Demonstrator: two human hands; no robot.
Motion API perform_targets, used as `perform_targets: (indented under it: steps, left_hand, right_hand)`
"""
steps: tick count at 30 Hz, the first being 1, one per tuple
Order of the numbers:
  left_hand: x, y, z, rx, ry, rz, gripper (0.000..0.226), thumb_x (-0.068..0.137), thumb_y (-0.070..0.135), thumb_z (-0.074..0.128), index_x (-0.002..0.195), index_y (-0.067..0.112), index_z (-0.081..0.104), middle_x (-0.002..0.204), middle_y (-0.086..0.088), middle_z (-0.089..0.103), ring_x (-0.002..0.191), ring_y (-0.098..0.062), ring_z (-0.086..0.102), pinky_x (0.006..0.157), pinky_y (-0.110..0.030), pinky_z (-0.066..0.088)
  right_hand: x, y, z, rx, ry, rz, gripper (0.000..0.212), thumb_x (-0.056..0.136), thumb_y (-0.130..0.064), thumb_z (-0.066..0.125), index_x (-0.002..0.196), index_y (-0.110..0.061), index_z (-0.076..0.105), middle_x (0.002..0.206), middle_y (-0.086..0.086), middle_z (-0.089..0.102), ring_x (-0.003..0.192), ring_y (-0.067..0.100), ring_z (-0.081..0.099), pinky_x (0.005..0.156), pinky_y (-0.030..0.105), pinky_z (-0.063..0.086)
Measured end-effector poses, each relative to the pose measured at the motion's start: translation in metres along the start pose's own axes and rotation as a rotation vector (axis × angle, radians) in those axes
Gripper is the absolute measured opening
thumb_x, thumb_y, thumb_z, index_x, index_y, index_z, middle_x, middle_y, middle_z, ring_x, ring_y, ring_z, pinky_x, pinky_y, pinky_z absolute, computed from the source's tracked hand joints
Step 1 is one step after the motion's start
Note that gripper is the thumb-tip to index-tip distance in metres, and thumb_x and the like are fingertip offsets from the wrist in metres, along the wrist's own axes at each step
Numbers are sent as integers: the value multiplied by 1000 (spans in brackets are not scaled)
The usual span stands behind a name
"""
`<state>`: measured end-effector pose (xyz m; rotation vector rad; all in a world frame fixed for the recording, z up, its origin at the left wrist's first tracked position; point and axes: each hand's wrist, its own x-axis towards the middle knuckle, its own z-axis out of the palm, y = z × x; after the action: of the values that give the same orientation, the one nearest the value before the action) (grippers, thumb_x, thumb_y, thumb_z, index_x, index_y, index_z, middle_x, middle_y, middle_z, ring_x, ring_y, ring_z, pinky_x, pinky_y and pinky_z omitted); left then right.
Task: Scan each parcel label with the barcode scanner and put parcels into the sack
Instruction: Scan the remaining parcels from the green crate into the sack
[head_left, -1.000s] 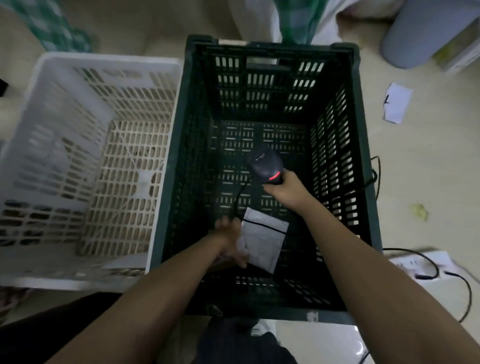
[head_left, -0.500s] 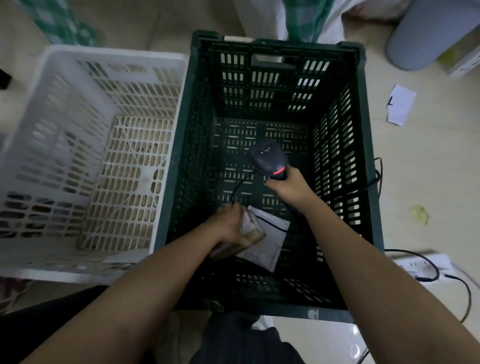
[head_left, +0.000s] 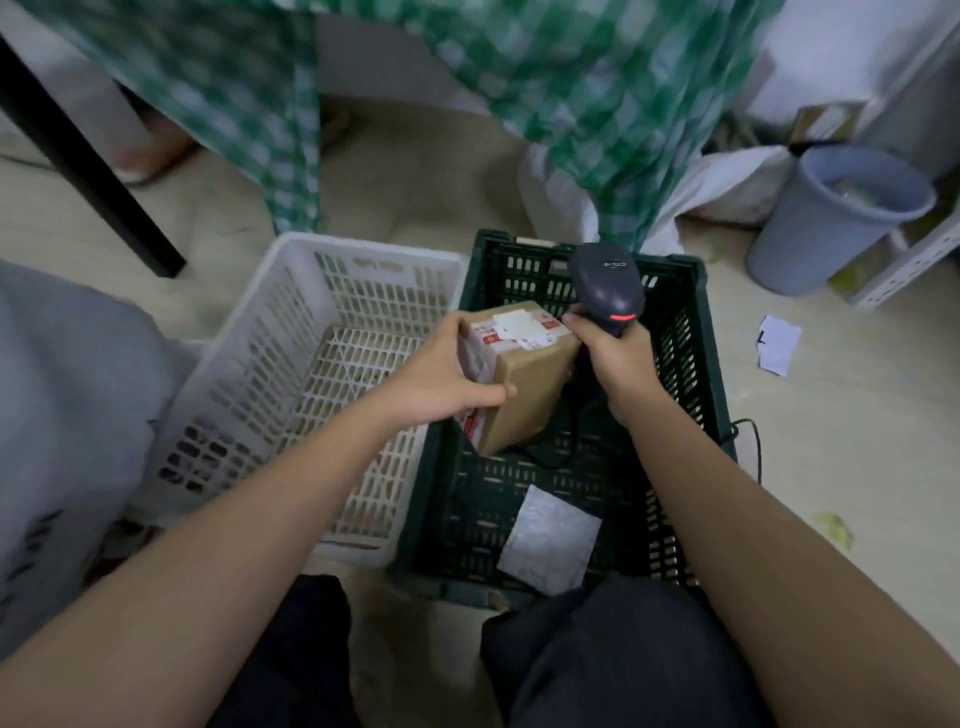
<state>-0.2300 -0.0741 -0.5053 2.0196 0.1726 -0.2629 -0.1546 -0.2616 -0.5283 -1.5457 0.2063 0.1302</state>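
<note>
Fingers of the left hand (head_left: 441, 379) curl round a brown box (head_left: 519, 374), held above the dark crate (head_left: 696, 364), label side up. Right hand (head_left: 618, 353) grips the scanner (head_left: 608, 288) just right of it, its head pointing away. Scanning seems underway; next the scanner must tilt onto the label. A flat parcel (head_left: 550, 540) lies in the crate, near side. No sack is clearly seen.

I'm looking down at a pale beige floor (head_left: 426, 171), dimly lit. A green-and-white checked cloth (head_left: 597, 78) hangs down at the far side, with a dark slanted furniture leg (head_left: 88, 156) to the left. On the right stands a grey plastic bin (head_left: 831, 218) beside a white perforated rack (head_left: 904, 260). A scrap of white paper (head_left: 777, 344) lies on the floor, and a black cable (head_left: 754, 441) runs nearby.
</note>
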Motion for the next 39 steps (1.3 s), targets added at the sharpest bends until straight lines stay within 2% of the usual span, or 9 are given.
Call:
perform_targets:
  steps: [4,8,17,23,27,29,32,36,39]
  left_hand:
    - [-29,13,-45,25,130,93,73,70,19,84,122,27,34,124,7,49,115,-9,50,82,-14,45]
    - [-54,8,-64,93,268,173,91,66,19,85,135,37,28,137,5,36,127,-16,42,105,-43,44]
    - [-71,-24,-78,629,398,390,90,71,22,81,141,34,26,145,-3,21,139,-27,16,107,-52,37]
    - [-64,-36,-84,754,438,587,90,67,23,85,138,31,30,143,-5,25,137,-29,17,95,-54,45]
    - [-70,-32,-88,446,349,447,87,73,46,77,143,41,27,145,12,18,137,-8,13,111,-46,31]
    - [-76,-22,-90,170,481,318,74,81,48,68,144,37,30,144,17,20,130,3,12,109,-34,23]
    - [-74,-23,-99,32,672,81,62,92,53,49,146,28,33,154,8,23,141,-12,17,114,-43,20]
    - [-71,-47,-105,-256,384,-179,67,80,76,41,132,34,48,131,6,58,124,-21,53,108,-51,38]
    - [-73,-55,-107,-441,257,-201,59,87,61,53,135,29,43,127,1,61,112,-19,60,100,-49,47]
  right_hand:
    - [-25,-41,33,10,-148,2,10,87,-14,71,96,-11,67,89,3,69,74,13,64,58,20,49]
    - [-51,-54,66,96,-192,66,23,87,-16,72,108,-9,66,99,7,72,88,21,70,64,22,56]
    - [-69,-43,99,163,-280,226,46,76,-40,78,113,-13,69,108,10,73,102,29,69,92,44,55]
    - [-71,-48,112,288,-314,238,41,76,-27,79,112,-10,69,103,8,75,89,19,72,64,26,55]
    - [-69,-47,116,234,-294,203,27,80,-18,77,105,-10,70,96,7,75,83,18,72,62,24,54]
    - [-65,-45,115,169,-322,155,30,80,-18,77,108,-11,70,99,7,75,90,20,72,70,28,54]
    - [-63,-41,110,65,-379,113,32,80,-16,77,110,-10,69,101,5,75,96,21,71,86,35,54]
    - [-64,-39,104,21,-453,53,31,83,-9,73,114,-8,67,104,5,74,96,18,71,86,30,54]
    - [-63,-39,101,39,-453,27,28,85,-5,70,113,-6,66,101,6,74,87,14,70,74,24,54]
